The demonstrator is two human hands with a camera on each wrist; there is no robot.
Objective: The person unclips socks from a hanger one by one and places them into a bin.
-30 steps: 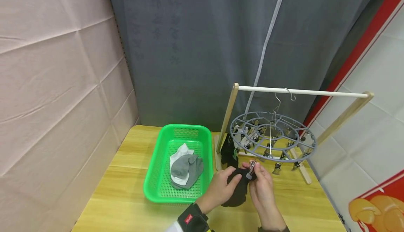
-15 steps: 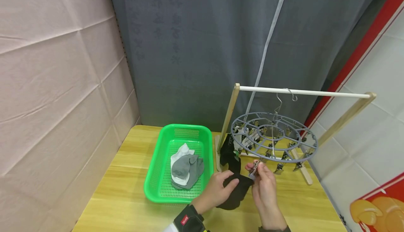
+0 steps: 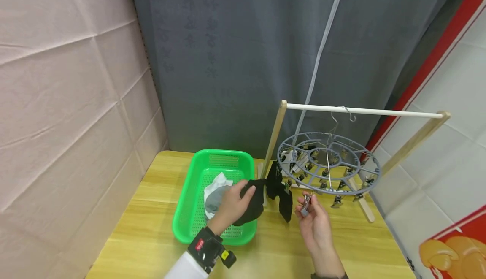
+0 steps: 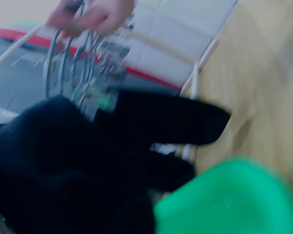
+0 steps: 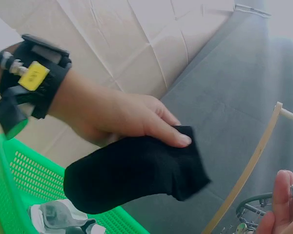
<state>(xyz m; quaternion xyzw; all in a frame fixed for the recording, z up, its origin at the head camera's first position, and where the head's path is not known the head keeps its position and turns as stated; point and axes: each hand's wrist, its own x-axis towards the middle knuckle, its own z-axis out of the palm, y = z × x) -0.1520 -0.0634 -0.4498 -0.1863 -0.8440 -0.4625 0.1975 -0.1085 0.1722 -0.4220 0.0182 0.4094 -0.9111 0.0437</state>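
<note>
The green basket (image 3: 224, 160) sits beneath and to the left of the left hand (image 3: 232, 203), with a white sock (image 3: 217, 182) and a grey sock (image 3: 215, 199) lying together inside, just beside those fingers and partly hidden by them. The left fingers are clamped on a black sock (image 3: 251, 206), pinching it near its cuff, and from the head it shows across the basket's right rim. Well to the right, the right hand (image 3: 314, 222) is palm up, its fingers pinching a metal clip (image 3: 306, 206). Just above and beyond these fingers hangs a round grey hanger (image 3: 341, 193) with more clips below its rings; a white cloth (image 3: 289, 157) and black pieces of cloth (image 3: 285, 205) dangle at its left side, between the two hands. The hanger hooks over a white rod (image 3: 379, 110), and the stand's left wooden post (image 3: 275, 134) rises beyond the left fingers. All of it is on a wood-grained bench (image 3: 129, 237). A dark grey curtain (image 3: 228, 68) closes the far side, pale creased cloth (image 3: 76, 123) covers the wall left of the fingers, and white tiles (image 3: 425, 156) edged in red run along the right.
</note>
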